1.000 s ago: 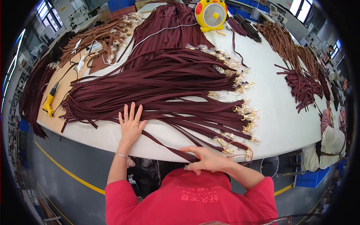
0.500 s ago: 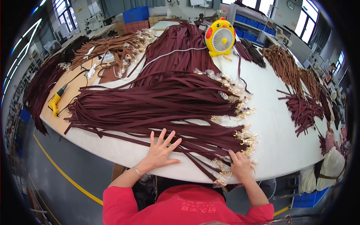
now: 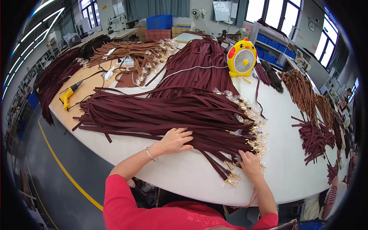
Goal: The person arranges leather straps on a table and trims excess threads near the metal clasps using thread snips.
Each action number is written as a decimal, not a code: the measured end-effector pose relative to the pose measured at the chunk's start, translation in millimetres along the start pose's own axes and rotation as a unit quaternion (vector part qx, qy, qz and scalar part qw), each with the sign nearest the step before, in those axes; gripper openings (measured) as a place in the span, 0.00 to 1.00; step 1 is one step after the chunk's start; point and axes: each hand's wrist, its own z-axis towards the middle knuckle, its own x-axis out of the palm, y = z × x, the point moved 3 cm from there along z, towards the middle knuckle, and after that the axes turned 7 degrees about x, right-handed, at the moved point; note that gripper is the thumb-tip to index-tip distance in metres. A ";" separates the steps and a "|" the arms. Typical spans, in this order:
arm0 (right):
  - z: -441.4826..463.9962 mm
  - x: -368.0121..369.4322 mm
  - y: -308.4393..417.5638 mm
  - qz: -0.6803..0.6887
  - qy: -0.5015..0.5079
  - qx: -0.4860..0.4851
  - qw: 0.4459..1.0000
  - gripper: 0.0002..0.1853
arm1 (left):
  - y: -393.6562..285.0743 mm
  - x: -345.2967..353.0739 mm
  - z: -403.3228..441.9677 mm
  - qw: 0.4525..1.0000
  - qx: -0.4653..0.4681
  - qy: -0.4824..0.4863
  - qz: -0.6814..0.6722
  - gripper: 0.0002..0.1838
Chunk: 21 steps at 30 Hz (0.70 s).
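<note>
A thick pile of dark maroon straps point(image 3: 165, 111) lies lengthwise across the table in front of me. Gold metal clasps point(image 3: 257, 145), many in clear plastic wrap, tip the straps' right ends. My left hand point(image 3: 175, 142) rests on the near edge of the pile, fingers stretched out and laid on the straps. At the clasp end, my right hand point(image 3: 251, 163) has its fingers curled over the near straps; their tips are partly hidden. A few straps point(image 3: 216, 166) slant out towards me between the hands.
A yellow chicken-shaped fan point(image 3: 243, 59) stands at the back beside another maroon strap bundle point(image 3: 195, 63). On the left lies a yellow heat-gun-like tool point(image 3: 68, 96). Brown straps point(image 3: 299, 90) and cut maroon pieces point(image 3: 316, 140) lie at right. A co-worker's striped sleeve point(image 3: 329, 201) shows there.
My left hand has moved up and right onto the pile, pushing the near straps closer to the rest. My right hand stays at the clasp end. The head view has tilted up.
</note>
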 end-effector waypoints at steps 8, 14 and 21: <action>44.5 -110.8 -42.6 0.050 -0.089 0.058 0.993 0.20 | 142.1 -1.3 144.8 0.989 -0.084 -0.032 0.117 0.08; 117.5 -142.8 -67.9 0.130 -0.097 0.253 0.954 0.14 | 195.9 65.3 177.1 0.973 -0.154 0.174 -0.006 0.11; 178.2 -71.5 -44.9 0.176 0.019 0.213 0.961 0.15 | 182.4 21.6 195.4 0.975 -0.187 0.074 -0.100 0.10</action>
